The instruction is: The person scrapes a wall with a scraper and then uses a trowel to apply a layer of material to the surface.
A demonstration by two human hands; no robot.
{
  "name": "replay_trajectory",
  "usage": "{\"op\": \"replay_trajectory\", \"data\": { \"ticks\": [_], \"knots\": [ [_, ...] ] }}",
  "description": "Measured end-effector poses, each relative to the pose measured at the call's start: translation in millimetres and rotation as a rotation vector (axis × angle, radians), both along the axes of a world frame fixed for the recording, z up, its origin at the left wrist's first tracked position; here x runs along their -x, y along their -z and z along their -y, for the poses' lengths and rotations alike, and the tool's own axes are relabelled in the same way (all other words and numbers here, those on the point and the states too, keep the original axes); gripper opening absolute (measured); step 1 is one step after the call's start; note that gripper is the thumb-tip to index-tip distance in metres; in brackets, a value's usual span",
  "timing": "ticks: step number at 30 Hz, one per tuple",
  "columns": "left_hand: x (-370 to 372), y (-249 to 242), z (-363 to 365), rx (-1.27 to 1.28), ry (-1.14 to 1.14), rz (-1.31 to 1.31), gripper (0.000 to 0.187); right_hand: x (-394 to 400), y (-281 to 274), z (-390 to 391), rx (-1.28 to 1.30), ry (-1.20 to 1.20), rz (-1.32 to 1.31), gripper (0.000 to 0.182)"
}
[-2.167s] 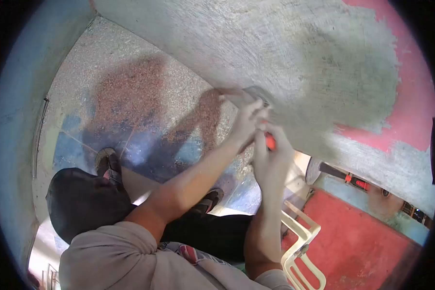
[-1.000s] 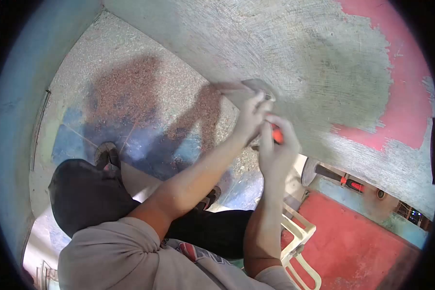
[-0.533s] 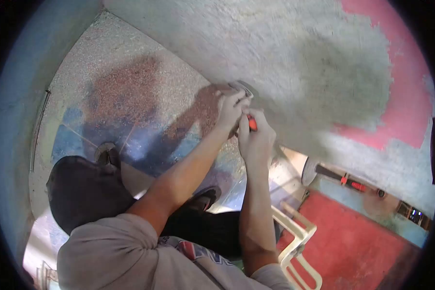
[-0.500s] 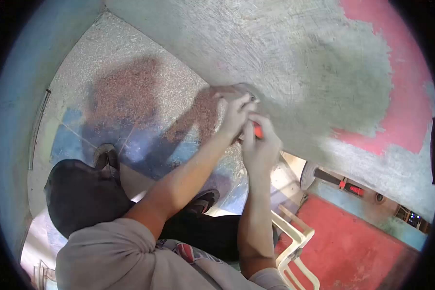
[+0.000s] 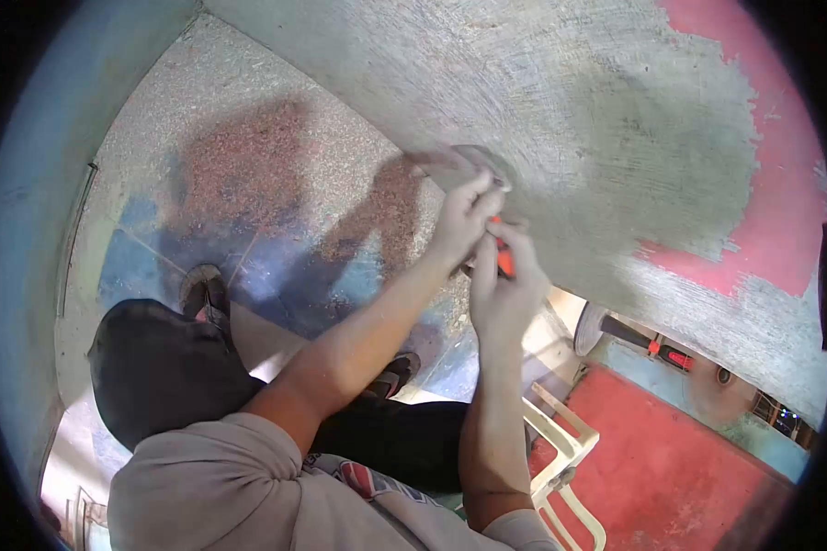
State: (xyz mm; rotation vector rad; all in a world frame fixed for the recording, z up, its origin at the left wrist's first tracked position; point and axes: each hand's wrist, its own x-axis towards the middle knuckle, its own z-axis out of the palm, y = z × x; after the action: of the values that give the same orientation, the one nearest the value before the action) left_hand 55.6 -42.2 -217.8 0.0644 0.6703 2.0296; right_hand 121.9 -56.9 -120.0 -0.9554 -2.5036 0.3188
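Both of my hands grip a scraper with an orange-red and black handle (image 5: pixel 504 260), its head against or close to the wall. My left hand (image 5: pixel 469 220) is closed round the front part near the head. Further back, my right hand (image 5: pixel 508 280) is wrapped round the handle. The scraper's head is smeared by motion and partly hidden by my fingers. The wall (image 5: pixel 606 138) is bare, scratched grey-green, with pink paint (image 5: pixel 786 184) left along its right side.
Reddish flakes (image 5: pixel 248 165) lie scattered on the speckled and blue floor (image 5: pixel 147 262). A cream plastic chair (image 5: pixel 570 450) stands by my right arm, beside a red surface (image 5: pixel 652 459). A round-headed tool with a black and red handle (image 5: pixel 629 332) lies at right.
Both hands and the scraper have shifted slightly right and down along the wall. My grip looks the same.
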Motion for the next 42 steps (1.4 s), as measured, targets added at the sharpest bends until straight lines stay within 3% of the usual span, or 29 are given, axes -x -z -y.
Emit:
{"op": "replay_trajectory", "data": {
  "ticks": [3, 5, 7, 10, 11, 13, 14, 15, 18, 20, 21, 23, 25, 27, 30, 31, 33, 35, 37, 38, 39, 42],
  "knots": [
    [5, 49, -2, 0.083, 0.14, 0.296, 0.031, -1, 43, -6, 0.106, 0.023, 0.057, 0.014],
    [10, 25, -2, 0.08, 0.065, 0.169, 0.017, 14, 29, -3, 0.049, 0.026, 0.08, 0.014],
    [12, -10, 10, 0.092, 0.028, -0.025, 0.012, 6, 5, 9, 0.16, 0.069, -0.027, 0.014],
    [-7, 37, -7, 0.071, -0.056, -0.074, 0.012, -2, 27, -1, 0.112, 0.003, -0.01, 0.017],
    [0, 57, -3, 0.051, 0.073, 0.084, 0.012, -2, 52, -11, 0.127, -0.02, 0.061, 0.017],
    [3, 77, 0, 0.139, 0.132, -0.074, 0.022, 10, 59, -8, 0.082, -0.034, 0.211, 0.016],
    [-2, 81, -8, 0.139, 0.118, 0.03, 0.025, 13, 54, -14, 0.084, -0.04, 0.128, 0.016],
    [-1, 76, -14, 0.139, 0.099, 0.134, 0.028, 22, 30, -7, 0.098, -0.033, 0.052, 0.016],
    [6, 0, 9, 0.046, 0.039, -0.039, 0.015, 18, 2, 7, 0.158, 0.062, -0.026, 0.015],
    [-5, 37, -5, 0.071, 0.037, 0.074, 0.013, 5, 16, 2, 0.156, 0.061, 0.061, 0.015],
    [-6, 68, -12, 0.094, 0.045, 0.126, 0.012, -2, 52, -17, 0.098, -0.043, 0.035, 0.016],
    [3, 73, -8, 0.121, 0.08, 0.307, 0.01, 0, 53, -6, 0.093, 0.009, 0.1, 0.016],
    [17, 38, -10, 0.043, 0.01, 0.156, 0.011, 13, 34, -11, 0.166, -0.019, 0.025, 0.015],
    [16, -17, 7, -0.017, 0.012, 0.05, 0.01, 8, -3, 6, 0.237, 0.103, -0.023, 0.014],
    [7, 2, -2, 0.055, -0.051, 0.014, 0.01, 4, 16, -8, 0.171, 0.044, 0.006, 0.013],
    [6, 49, -9, 0.165, 0.015, -0.287, 0.006, 4, 37, -19, 0.17, 0.02, 0.049, 0.013],
    [-5, 71, -13, 0.136, 0.058, -0.163, 0.009, 8, 45, -18, 0.149, 0.0, 0.097, 0.012],
    [16, 18, -2, -0.008, 0.034, 0.103, 0.023, 21, 11, -11, 0.086, -0.002, -0.013, 0.012],
    [13, -24, 7, -0.033, 0.057, 0.132, 0.022, 17, -22, 11, 0.165, 0.138, -0.091, 0.011],
    [13, -32, 7, -0.052, 0.064, 0.144, 0.022, 17, -18, 8, 0.123, 0.092, -0.071, 0.011],
    [8, -5, -2, 0.05, 0.0, -0.107, 0.018, 15, -8, 3, 0.082, 0.048, -0.049, 0.011],
    [13, 31, -5, 0.004, 0.057, 0.105, 0.018, 14, 16, -2, 0.041, 0.01, -0.01, 0.012]
  ]
}}
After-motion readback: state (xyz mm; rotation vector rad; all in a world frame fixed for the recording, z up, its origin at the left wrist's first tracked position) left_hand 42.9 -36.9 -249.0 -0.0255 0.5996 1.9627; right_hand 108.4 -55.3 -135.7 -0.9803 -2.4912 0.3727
